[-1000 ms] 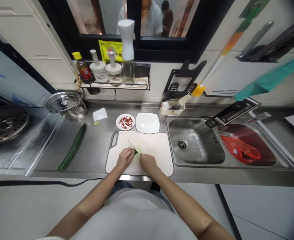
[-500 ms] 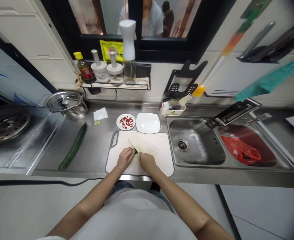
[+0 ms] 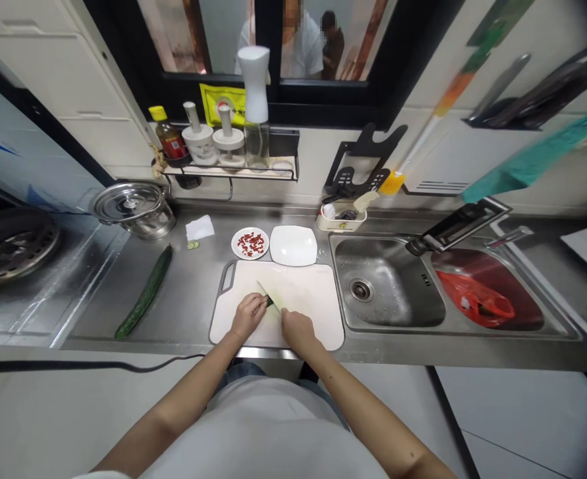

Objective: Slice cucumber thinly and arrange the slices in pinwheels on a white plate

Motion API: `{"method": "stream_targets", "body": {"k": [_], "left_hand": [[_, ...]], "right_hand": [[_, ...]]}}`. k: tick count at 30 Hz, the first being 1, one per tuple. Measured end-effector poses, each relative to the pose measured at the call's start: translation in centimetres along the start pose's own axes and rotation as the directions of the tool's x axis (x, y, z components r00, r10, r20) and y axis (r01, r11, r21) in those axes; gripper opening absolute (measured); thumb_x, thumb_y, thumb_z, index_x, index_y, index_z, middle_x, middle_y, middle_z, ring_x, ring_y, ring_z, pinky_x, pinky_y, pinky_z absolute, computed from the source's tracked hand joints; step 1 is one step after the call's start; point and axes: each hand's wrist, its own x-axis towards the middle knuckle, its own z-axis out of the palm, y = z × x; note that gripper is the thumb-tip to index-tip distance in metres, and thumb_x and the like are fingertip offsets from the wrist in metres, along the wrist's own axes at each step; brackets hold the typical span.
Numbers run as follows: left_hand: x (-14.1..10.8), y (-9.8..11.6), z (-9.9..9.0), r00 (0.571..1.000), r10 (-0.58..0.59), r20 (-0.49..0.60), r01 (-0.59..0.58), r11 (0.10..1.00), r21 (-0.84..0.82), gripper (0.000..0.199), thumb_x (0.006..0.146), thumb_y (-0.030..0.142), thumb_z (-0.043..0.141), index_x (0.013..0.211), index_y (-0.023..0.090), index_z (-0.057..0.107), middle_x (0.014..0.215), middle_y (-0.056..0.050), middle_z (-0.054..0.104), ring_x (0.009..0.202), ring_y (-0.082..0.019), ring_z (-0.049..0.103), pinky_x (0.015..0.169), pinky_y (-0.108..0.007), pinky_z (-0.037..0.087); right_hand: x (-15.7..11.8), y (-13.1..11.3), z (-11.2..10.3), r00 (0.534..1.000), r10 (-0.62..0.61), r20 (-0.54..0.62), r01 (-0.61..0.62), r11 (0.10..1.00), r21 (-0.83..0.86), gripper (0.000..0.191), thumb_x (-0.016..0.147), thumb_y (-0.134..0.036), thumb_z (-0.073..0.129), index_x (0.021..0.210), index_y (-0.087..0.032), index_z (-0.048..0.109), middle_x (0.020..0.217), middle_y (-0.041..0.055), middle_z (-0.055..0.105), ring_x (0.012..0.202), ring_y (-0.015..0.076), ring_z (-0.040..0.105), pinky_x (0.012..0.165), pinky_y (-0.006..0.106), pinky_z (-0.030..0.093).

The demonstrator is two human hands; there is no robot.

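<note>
On the white cutting board (image 3: 318,299) my left hand (image 3: 249,315) presses its fingers on a small dark green cucumber piece (image 3: 269,301). My right hand (image 3: 297,327) is closed round the handle of a knife (image 3: 271,297), whose blade points up and to the left, against the right side of the piece. Behind the board stand a small plate (image 3: 236,252) with red chopped bits and a white square plate (image 3: 294,245). A whole cucumber (image 3: 145,293) lies on the steel counter to the left.
Left of the plates are cucumber slices (image 3: 193,245), a white paper (image 3: 200,227) and a lidded steel pot (image 3: 143,209). A double sink (image 3: 393,283) holds a red bag (image 3: 475,299) on the right. A seasoning rack (image 3: 233,171) hangs behind. A person (image 3: 307,46) shows in the window.
My right hand has moved slightly right with the knife, and the blade has shifted a little right beside the piece. My left hand stays nearly in place. The view has shifted slightly.
</note>
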Motion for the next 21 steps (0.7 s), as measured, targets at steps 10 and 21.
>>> {"method": "stream_targets", "body": {"k": [10, 21], "left_hand": [[0.0, 0.0, 0.0, 1.000, -0.009, 0.003, 0.009, 1.000, 0.003, 0.016, 0.090, 0.021, 0.049, 0.093, 0.020, 0.064, 0.089, -0.006, 0.064, 0.088, -0.016, 0.059, 0.079, -0.031, 0.050], [0.2, 0.2, -0.1, 1.000, 0.005, 0.009, -0.005, 1.000, 0.017, 0.018, 0.091, 0.023, 0.046, 0.092, 0.020, 0.064, 0.087, -0.006, 0.064, 0.085, -0.016, 0.059, 0.077, -0.031, 0.050]], "right_hand": [[-0.4, 0.2, 0.1, 1.000, 0.013, 0.015, -0.013, 1.000, -0.004, 0.028, 0.091, -0.013, 0.032, 0.106, -0.014, 0.056, 0.089, 0.0139, 0.068, 0.089, 0.0231, 0.066, 0.070, 0.030, 0.046], [3.0, -1.2, -0.8, 0.997, -0.049, -0.057, 0.050, 0.998, 0.024, 0.027, 0.090, -0.013, 0.034, 0.104, -0.014, 0.058, 0.094, 0.0134, 0.069, 0.090, 0.0211, 0.066, 0.071, 0.028, 0.046]]}}
